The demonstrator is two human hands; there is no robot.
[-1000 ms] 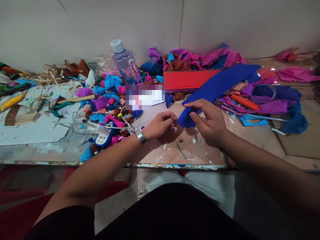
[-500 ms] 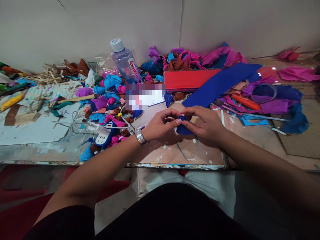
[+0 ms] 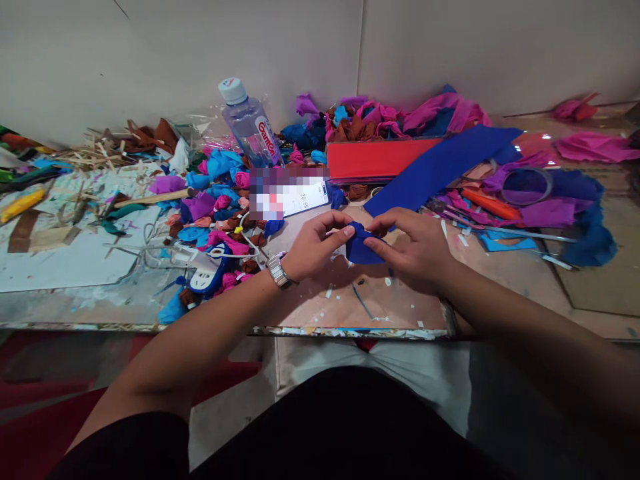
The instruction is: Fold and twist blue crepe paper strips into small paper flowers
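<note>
A small piece of dark blue crepe paper (image 3: pixel 364 248) is held between my two hands above the table, its lower edge hanging loose. My left hand (image 3: pixel 319 248) pinches its upper left side between thumb and fingers. On the other side, my right hand (image 3: pixel 419 248) has thumb and forefinger closed on its right edge. Just behind lies a long strip of the same blue paper (image 3: pixel 430 175), slanting across a red box-shaped block (image 3: pixel 375 160). A lit phone (image 3: pixel 307 199), partly blurred out, rests beyond my left hand.
Left of my hands, pink, blue and brown paper bundles (image 3: pixel 203 235) crowd a blue and white power strip (image 3: pixel 210 270). Behind them stands a clear bottle (image 3: pixel 253 130). An orange-handled tool (image 3: pixel 493 204) and a tape roll (image 3: pixel 527 185) lie on the right among purple scraps.
My fingers have spread slightly apart, and more of the blue paper shows between them. My right thumb and fingers have shifted to its right edge. The phone screen reads more clearly.
</note>
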